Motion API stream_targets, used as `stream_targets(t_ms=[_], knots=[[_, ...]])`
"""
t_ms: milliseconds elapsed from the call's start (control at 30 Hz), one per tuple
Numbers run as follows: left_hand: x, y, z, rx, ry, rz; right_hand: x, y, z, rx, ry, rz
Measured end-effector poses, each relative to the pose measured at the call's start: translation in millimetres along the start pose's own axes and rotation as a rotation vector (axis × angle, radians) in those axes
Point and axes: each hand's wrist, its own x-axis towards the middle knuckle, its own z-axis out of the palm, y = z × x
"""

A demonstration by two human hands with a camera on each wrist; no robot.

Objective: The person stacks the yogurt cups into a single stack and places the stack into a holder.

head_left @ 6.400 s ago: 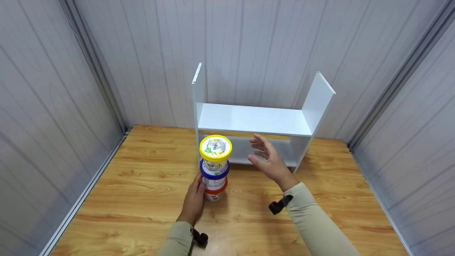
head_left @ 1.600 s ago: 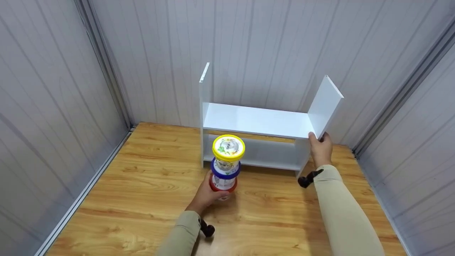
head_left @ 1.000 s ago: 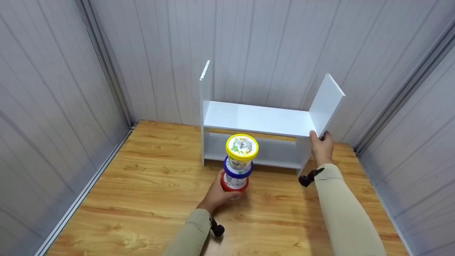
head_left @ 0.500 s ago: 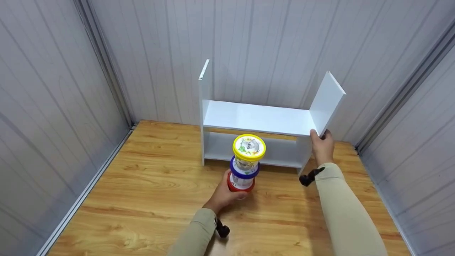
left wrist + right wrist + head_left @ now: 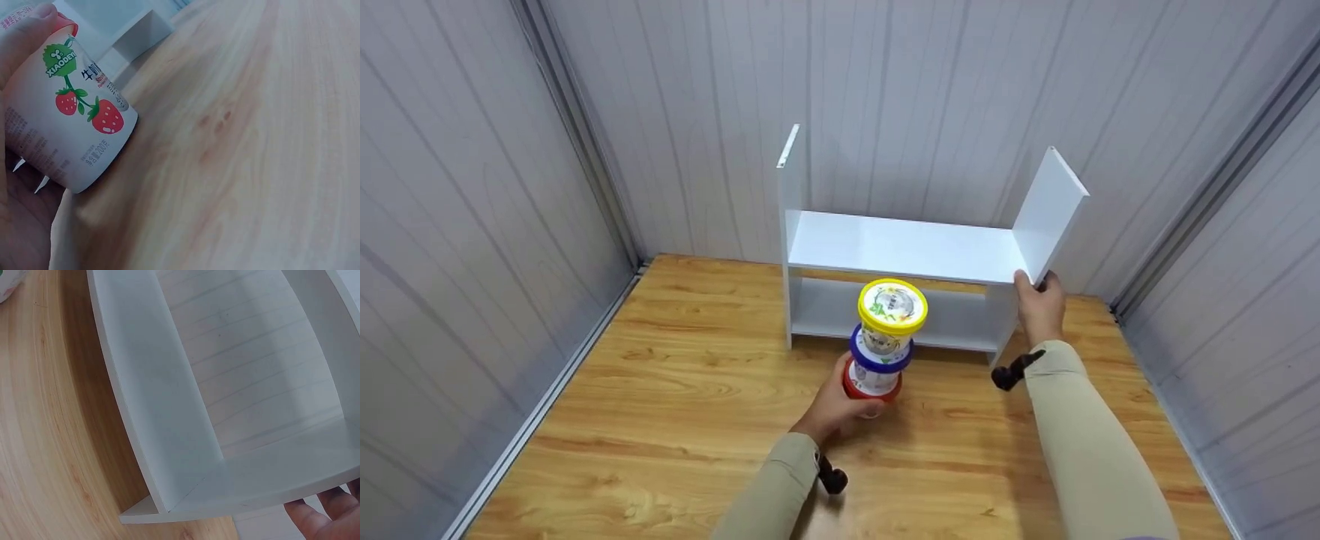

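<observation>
Three stacked tubs stand in front of the shelf in the head view: a yellow-lidded tub point(image 5: 893, 307) on top, a blue-lidded tub point(image 5: 880, 360) in the middle and a red-lidded tub point(image 5: 73, 112) at the bottom. My left hand point(image 5: 838, 401) grips the bottom tub from the left, thumb across its front. Strawberries are printed on that tub, and its base is right at the tabletop in the left wrist view. My right hand point(image 5: 1041, 309) holds the right side panel of the white shelf point(image 5: 904, 247), thumb inside and fingers outside, partly hidden.
The white shelf has two levels and tall side panels, and stands near the back wall point(image 5: 915, 105) on a wood-grain tabletop point(image 5: 675, 390). Panelled walls close in the left and right sides. A black strap device point(image 5: 1016, 371) sits on the right wrist.
Over these frames the left hand has taken a fuller grip and moved the stack to the right. The right hand, earlier open in mid-air, now holds the shelf's right panel.
</observation>
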Motion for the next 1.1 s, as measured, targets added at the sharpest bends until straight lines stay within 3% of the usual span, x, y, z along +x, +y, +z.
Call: stream_targets(t_ms=[133,333,633,900,1100], knots=[[-1.6,-0.2,1.2,0.022,-0.008,0.046,-2.3,9,-2,0.017,0.001,-0.052],[1.4,8.7,-5.0,0.059,-0.011,0.024,-1.7,8,-1,-0.002,-0.012,-0.024],[6.5,24.3,-11.9,0.032,-0.028,0.016,-0.5,8,-3,0.029,-0.073,0.027],[10.5,40.2,-14.5,0.052,-0.04,0.017,-2.7,8,-3,0.048,-0.079,0.031],[11.2,45.0,-14.2,0.109,-0.028,0.07,-4.6,12,-6,0.058,-0.075,0.033]])
